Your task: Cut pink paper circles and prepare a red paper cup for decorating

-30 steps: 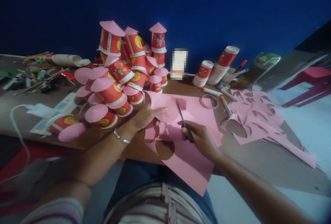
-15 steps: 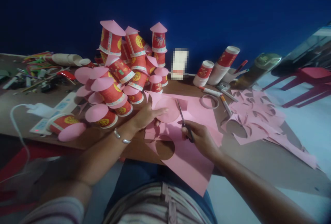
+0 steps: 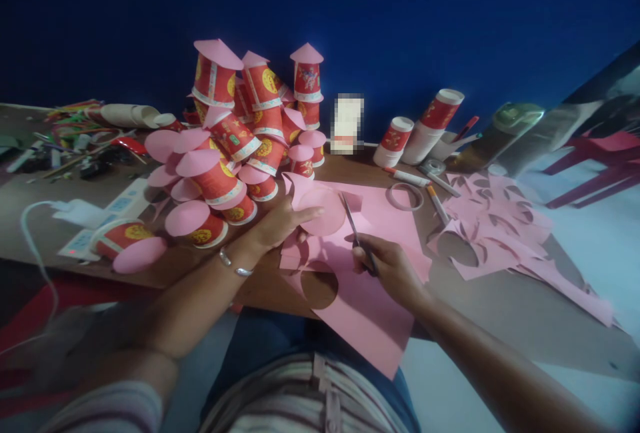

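Note:
My left hand is closed on a piece of pink paper, thumb on top and fingers partly hidden beneath. A round outline shows on that piece. In my right hand is a pair of scissors, its blades pointing away from me at the right edge of the round shape. Under both hands lie larger pink sheets; one has a round hole near the table's front edge and hangs over it.
Red paper cups with pink cone tops are stacked at left. Pink paper scraps lie at right, near a tape roll, a marker and stacked cups. A power strip sits at far left; a red stool stands beyond.
The pink piece and my left hand have shifted slightly, the round outline tilting a little leftward. The scissors stay near its right edge. At far right, a blurred grey shape has appeared behind the bottle.

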Tool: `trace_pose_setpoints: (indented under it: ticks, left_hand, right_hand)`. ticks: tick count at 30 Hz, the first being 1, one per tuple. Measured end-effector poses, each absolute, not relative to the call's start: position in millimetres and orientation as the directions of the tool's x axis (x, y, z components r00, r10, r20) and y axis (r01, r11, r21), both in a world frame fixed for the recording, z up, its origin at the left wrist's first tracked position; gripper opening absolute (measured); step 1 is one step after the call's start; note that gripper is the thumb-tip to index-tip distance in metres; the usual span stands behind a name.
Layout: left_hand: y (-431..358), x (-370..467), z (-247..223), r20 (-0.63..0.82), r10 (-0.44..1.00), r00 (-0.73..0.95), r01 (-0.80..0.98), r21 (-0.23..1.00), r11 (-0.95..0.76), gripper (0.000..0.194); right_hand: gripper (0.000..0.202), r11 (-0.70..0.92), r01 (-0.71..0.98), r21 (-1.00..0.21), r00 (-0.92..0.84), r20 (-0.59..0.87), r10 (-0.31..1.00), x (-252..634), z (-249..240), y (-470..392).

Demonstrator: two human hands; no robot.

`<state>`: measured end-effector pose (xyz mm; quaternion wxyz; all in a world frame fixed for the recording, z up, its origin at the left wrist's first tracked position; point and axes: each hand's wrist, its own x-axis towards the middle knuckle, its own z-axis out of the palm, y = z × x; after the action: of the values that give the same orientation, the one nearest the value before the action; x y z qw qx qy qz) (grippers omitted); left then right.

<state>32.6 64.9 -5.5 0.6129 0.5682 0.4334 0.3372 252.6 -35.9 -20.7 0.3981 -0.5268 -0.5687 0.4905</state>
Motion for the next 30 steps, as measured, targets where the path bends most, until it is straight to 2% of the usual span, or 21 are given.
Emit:
trace_pose_setpoints:
  ticks: [13, 30]
  left_hand:
    - [63.2, 30.8, -2.4, -0.151, 0.897, 0.415, 0.141, 0.985, 0.100, 0.031]
    - [61.2, 32.0, 3.3, -0.180, 0.888, 0.423, 0.078, 0.984, 0.162, 0.037]
  right_hand:
    - [0.055, -0.052, 0.235, -0.971, -0.134, -0.086, 0.987, 253.4, -21.0, -35.4]
    - [0.056, -0.071, 0.156, -0.985, -0.117, -0.090, 0.989, 250.5, -26.6, -37.4]
